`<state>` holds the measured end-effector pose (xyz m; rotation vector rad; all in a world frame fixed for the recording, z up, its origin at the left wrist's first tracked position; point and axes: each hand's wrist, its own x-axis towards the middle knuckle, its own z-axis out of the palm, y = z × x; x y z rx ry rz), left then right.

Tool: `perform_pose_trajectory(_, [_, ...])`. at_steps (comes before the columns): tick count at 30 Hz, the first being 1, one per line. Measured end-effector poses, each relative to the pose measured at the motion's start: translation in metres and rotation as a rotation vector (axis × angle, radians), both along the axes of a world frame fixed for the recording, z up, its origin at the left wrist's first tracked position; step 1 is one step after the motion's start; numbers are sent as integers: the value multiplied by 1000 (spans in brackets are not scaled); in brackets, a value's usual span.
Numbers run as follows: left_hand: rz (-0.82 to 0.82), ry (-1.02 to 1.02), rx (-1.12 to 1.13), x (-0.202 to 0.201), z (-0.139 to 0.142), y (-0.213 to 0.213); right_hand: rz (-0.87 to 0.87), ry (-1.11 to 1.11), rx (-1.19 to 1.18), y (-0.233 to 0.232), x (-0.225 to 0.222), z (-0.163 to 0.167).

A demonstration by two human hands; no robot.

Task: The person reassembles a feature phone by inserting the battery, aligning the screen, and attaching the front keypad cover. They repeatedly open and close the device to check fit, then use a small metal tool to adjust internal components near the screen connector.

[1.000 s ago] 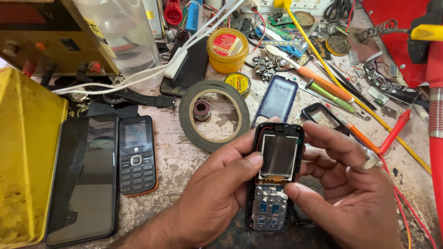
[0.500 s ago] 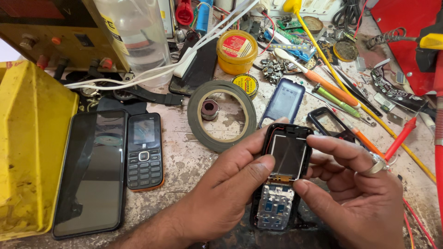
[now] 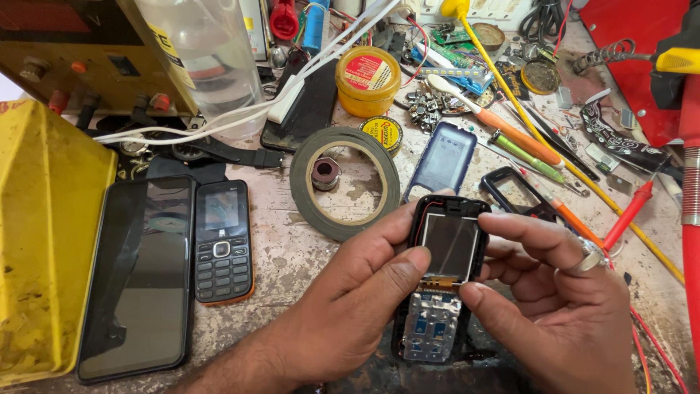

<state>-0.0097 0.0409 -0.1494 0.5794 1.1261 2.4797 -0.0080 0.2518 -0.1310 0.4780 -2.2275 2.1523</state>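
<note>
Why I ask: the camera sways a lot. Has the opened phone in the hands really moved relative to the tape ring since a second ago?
No. The opened phone sits just below-right of the tape ring, as earlier; only the camera shifted.

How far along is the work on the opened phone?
Done: the opened phone has its front off, screen and keypad board bare; a blue cover lies on the bench. In hand: left hand and right hand hold it. Left: it is not yet closed.
</note>
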Motion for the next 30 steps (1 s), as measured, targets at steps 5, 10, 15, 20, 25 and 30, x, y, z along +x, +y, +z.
perform_pose_trajectory(5, [-22,-36,-6,0,0,-1,2,0,16,2,0,0])
perform_pose_trajectory(10, [-5,-9,-25,0,-1,1,3,-4,10,4,0,0])
perform_pose_trajectory(15, [-11,0,-11,0,-2,1,2,3,13,4,0,0])
perform_pose_trajectory(20, [39,33,-49,0,-1,3,8,19,14,3,-1,-2])
perform_pose_trajectory(25, [37,43,-73,-1,1,3,7,24,22,7,-3,-5])
perform_pose_trajectory(30, [15,49,-111,-2,4,0,-3,64,-2,9,-6,-7])
